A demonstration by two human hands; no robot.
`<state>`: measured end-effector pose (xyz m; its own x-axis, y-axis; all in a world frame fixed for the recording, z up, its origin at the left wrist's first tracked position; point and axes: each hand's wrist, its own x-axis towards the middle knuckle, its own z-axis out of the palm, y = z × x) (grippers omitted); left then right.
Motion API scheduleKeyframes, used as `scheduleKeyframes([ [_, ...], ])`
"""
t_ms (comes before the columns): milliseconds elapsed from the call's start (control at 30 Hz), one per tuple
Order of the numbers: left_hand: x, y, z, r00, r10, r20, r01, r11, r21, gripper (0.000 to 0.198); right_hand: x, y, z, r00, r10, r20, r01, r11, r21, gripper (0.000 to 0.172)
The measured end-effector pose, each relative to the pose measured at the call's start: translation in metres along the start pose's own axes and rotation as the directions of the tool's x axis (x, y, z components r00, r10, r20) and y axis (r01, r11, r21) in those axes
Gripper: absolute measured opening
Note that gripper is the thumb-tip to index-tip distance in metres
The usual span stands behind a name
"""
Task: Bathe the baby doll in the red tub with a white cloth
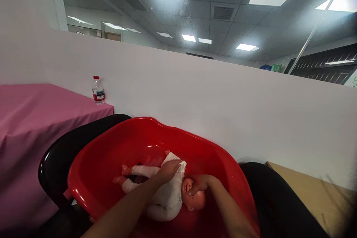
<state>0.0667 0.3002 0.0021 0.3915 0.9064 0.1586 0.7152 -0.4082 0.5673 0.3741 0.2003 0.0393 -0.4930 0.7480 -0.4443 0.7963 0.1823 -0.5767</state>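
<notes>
A baby doll (167,195) in a white outfit lies inside a glossy red basin (92,160), its head toward the right and its bare feet toward the left. My left hand (170,169) is closed on the white cloth by the doll's shoulder, reaching across its chest. Cupped round the doll's head (196,201), my right hand (199,183) has its thumb lying over the face; its other fingers are mostly hidden behind the head. One doll arm, in a white sleeve, sticks up past my left hand toward the basin's back wall.
Black padded supports (75,141) flank the basin. At the left, a clear bottle with a red cap (98,91) stands on a pink-covered table (50,108) against a white partition (178,93). A brown board (312,193) lies at the right.
</notes>
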Motion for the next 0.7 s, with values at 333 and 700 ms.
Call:
scheduleKeyframes([
  [333,-0.004,0.006,0.017,0.961,0.038,0.273,-0.099,0.972,0.212,0.061,0.024,-0.013,-0.029,0.98,-0.003,0.197,0.015,0.998,-0.059,0.1],
  [700,-0.007,0.003,-0.007,0.961,-0.159,0.227,0.075,0.937,0.34,0.065,0.082,-0.046,-0.06,0.975,-0.029,0.222,0.034,0.999,-0.018,0.069],
])
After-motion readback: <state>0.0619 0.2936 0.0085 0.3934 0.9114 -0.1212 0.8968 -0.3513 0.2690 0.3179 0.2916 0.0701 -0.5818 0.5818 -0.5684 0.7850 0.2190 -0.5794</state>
